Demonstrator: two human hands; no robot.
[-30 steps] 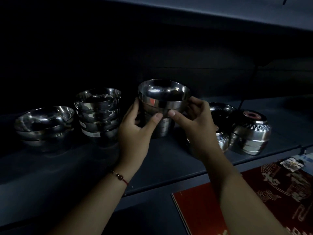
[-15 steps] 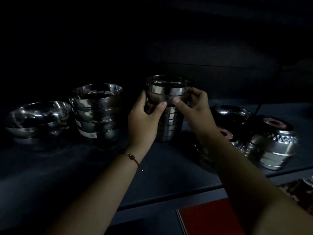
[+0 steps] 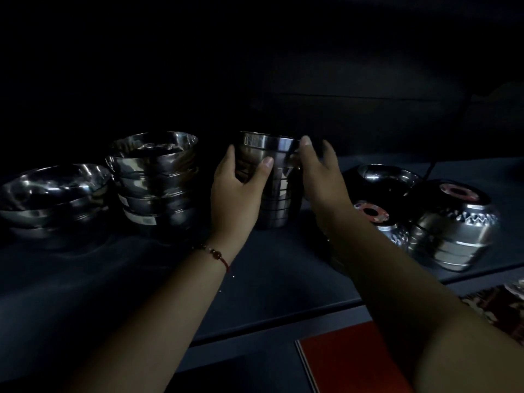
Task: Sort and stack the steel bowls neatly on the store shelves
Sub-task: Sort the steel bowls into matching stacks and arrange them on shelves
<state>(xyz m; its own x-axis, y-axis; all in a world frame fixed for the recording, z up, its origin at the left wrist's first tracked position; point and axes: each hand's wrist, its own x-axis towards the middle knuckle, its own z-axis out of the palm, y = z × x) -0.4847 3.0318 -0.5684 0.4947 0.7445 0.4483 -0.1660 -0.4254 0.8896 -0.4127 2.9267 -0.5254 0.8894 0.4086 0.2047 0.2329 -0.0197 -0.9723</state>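
Note:
A tall stack of small steel bowls [image 3: 276, 180] stands upright in the middle of the dark shelf [image 3: 269, 279]. My left hand [image 3: 236, 191] curls round its left side, thumb on the front. My right hand [image 3: 320, 171] is at the stack's right side, fingers fairly straight near the top rim; whether it grips is unclear. A stack of wider bowls [image 3: 154, 182] stands to the left, and a low stack of the widest bowls [image 3: 54, 197] at far left. On the right are upturned patterned bowl stacks [image 3: 456, 225] with red stickers on their bases.
An upright bowl [image 3: 382, 180] sits behind the upturned stacks. A smaller upturned stack [image 3: 380, 222] lies partly behind my right forearm. Below the shelf edge lies a red packet [image 3: 348, 361] and a red patterned item [image 3: 499, 304]. The shelf's back is in darkness.
The bowl held above the middle stack has come down onto it. Both hands have slid lower along the stack's sides, and my right fingers have loosened.

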